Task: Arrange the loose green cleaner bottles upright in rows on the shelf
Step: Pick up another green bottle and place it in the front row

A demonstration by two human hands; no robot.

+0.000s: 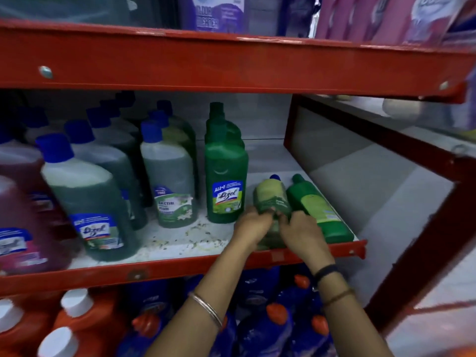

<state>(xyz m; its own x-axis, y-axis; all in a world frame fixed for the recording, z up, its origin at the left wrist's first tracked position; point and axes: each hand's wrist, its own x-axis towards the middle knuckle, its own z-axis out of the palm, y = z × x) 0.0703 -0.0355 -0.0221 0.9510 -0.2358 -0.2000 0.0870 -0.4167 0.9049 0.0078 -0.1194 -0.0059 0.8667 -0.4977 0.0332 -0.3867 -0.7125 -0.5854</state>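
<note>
On the white shelf board (273, 161) a pale green bottle with a blue cap (270, 194) lies on its back, cap pointing to the rear. My left hand (253, 224) and my right hand (300, 229) both grip its lower end near the front edge. A solid green bottle (313, 204) lies flat right beside it, on the right. A tall green bottle with a green cap (225, 171) stands upright just to the left, with more behind it. Blue-capped green bottles (168, 176) stand in rows further left.
The red upper shelf beam (231, 63) hangs low over the opening. A red side frame (291, 122) closes the shelf on the right. Pink bottles (23, 215) stand at far left. Orange and blue bottles (257, 331) fill the shelf below.
</note>
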